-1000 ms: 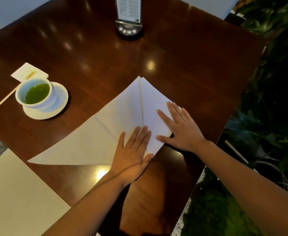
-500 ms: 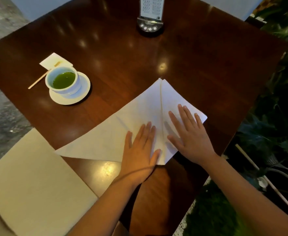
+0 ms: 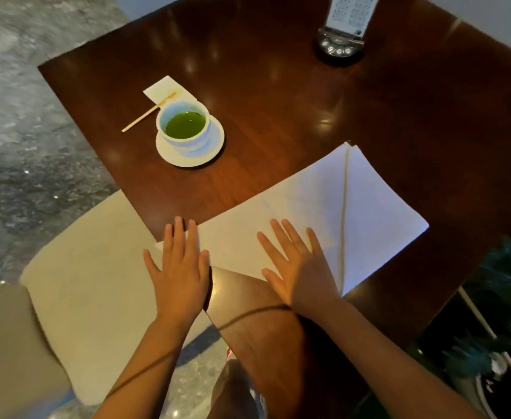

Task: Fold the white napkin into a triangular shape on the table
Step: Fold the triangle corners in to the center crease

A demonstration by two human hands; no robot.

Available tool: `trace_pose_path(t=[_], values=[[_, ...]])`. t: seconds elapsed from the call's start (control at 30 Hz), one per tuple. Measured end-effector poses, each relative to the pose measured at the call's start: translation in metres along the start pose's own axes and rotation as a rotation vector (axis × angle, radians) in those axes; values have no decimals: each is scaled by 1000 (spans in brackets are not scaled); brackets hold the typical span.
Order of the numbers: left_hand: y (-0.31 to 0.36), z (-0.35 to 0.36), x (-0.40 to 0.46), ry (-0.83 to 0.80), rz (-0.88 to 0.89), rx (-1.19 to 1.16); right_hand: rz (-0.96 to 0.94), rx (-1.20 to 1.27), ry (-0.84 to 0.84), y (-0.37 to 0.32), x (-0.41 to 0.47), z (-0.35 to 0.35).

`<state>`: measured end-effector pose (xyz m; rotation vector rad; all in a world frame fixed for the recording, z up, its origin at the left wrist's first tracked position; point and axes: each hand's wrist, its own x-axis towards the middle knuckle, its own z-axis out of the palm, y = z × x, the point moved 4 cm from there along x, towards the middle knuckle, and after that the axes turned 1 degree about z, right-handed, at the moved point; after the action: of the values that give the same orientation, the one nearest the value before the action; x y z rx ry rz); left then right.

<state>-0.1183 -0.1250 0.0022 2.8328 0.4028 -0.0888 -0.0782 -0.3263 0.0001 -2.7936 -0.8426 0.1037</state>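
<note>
- The white napkin (image 3: 305, 213) is lying flat on the dark wooden table (image 3: 278, 95), near the edge closest to the person; it is forming a partly folded triangular shape, with a straight seam running from its far tip down to its near edge; its left corner is reaching the table's left corner.
- The left hand (image 3: 180, 267) is resting palm down with fingers straight and spread, gripping nothing; its fingertips are lying over the napkin's left corner, at the table's corner.
- The right hand (image 3: 299, 267) is pressing flat on the napkin just left of the seam; its fingers are straight and splayed, holding nothing.
- A white cup (image 3: 184, 125) holding green liquid is standing on a white saucer (image 3: 215, 143), well apart from the napkin on the far left side of the table.
- A wooden stirrer (image 3: 145, 113) is lying across a small white card (image 3: 163, 87) just beside the cup.
- A sign stand (image 3: 341, 43) with a dark round base is standing at the far side of the table.
- A pale seat cushion (image 3: 91, 285) is showing below the table's left corner.
</note>
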Motion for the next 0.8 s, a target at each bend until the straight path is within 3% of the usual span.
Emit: trace_pose_path(t=[0.3,0.43,0.67,0.8], values=[[-27,-17,-1,182,-152,-370,22,-84,-130,-4,3,0],[-37,-29,0,268,-299,-475,28,-76,-134,-5,3,-2],[-45,-48,8,274,-441,-632,40,-57,-147,-7,5,-4],[-30,-64,10,246,-402,-838,30,-43,-160,-7,8,-6]])
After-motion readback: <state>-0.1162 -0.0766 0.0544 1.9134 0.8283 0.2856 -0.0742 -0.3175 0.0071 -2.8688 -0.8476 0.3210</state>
